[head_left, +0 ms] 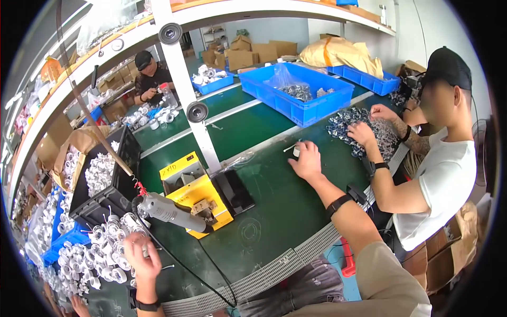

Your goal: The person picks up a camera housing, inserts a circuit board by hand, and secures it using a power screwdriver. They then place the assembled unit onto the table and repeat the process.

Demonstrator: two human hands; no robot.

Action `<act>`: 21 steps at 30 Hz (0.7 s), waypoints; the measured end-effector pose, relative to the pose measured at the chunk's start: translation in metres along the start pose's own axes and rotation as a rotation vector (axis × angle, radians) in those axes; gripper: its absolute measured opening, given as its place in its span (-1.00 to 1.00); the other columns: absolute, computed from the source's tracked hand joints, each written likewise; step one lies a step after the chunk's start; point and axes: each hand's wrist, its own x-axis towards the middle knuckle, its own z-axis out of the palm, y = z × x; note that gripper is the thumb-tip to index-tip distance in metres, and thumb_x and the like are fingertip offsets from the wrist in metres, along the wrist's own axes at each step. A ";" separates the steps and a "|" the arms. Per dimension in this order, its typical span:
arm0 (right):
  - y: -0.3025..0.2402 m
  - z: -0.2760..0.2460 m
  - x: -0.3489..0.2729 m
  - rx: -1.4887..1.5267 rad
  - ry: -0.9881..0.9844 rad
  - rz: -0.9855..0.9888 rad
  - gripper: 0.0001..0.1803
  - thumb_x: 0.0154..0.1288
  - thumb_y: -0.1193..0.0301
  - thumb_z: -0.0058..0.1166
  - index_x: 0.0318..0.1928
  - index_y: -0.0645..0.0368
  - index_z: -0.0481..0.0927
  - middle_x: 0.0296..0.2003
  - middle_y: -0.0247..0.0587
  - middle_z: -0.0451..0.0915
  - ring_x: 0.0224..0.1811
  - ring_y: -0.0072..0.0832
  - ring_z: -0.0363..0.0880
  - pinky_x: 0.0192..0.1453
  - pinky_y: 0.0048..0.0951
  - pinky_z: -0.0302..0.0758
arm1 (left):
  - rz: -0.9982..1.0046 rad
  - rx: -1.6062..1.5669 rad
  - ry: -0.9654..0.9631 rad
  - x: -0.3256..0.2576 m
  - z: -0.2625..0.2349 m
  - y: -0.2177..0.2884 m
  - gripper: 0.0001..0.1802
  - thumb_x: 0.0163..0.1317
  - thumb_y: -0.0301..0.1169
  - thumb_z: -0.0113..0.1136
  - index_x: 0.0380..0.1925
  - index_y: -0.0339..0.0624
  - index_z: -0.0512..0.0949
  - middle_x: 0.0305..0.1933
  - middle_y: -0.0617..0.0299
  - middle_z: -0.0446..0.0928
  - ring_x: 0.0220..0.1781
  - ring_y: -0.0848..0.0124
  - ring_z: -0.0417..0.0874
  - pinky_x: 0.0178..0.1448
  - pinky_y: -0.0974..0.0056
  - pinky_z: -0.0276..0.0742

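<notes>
My right hand [307, 162] is over the middle of the green bench, its fingers closed on a small white plastic part [296, 152]. A thin pale stem pokes out from that part to the left. At the left, my left hand [141, 258] hovers by a heap of white ring-shaped plastic parts [108, 248], fingers apart and slightly bent; nothing shows in it. Between my hands stands a yellow fixture [214, 198] with a metal block. A grey cylindrical electric screwdriver [169, 211] hangs slantwise in front of it from a red-tied spring.
A black flat device [233, 190] lies beside the fixture. Beyond the left heap is a black crate [127, 174] of white parts. A co-worker [449, 153] at right handles a pile of small metallic parts [362, 129]. A blue bin [317, 108] stands behind; black cables [185, 272] cross the near bench.
</notes>
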 end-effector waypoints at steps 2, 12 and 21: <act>0.011 -0.004 -0.004 -0.030 -0.109 0.097 -0.59 0.00 0.26 0.32 -0.16 0.20 0.57 -0.21 -0.03 0.55 -0.05 -0.10 0.53 0.10 -0.18 0.45 | 0.089 -0.126 -0.092 0.002 0.005 0.023 -0.90 -0.01 -0.58 0.02 -0.42 -0.29 0.42 -0.37 0.01 0.53 -0.37 0.07 0.53 -0.23 0.09 0.40; -0.194 -0.077 -0.070 0.993 -0.263 -0.802 -0.65 -0.07 0.20 0.30 -0.38 0.14 0.48 -0.46 -0.18 0.49 -0.47 -0.18 0.53 -0.40 -0.21 0.49 | -0.701 -1.442 -0.193 -0.008 0.064 0.120 -0.10 0.31 0.19 -0.08 0.39 -0.27 -0.02 0.35 0.08 0.16 0.29 0.23 0.36 0.21 0.12 0.44; -0.191 -0.078 -0.087 1.235 -0.401 -0.703 -0.58 0.04 0.24 0.30 -0.15 0.19 0.48 -0.21 -0.13 0.44 -0.17 -0.22 0.47 -0.07 -0.32 0.42 | -0.496 -0.907 -0.275 -0.019 0.062 0.098 -0.31 0.33 0.01 -0.01 0.20 -0.36 0.20 0.18 0.06 0.26 0.19 0.27 0.36 0.28 0.22 0.23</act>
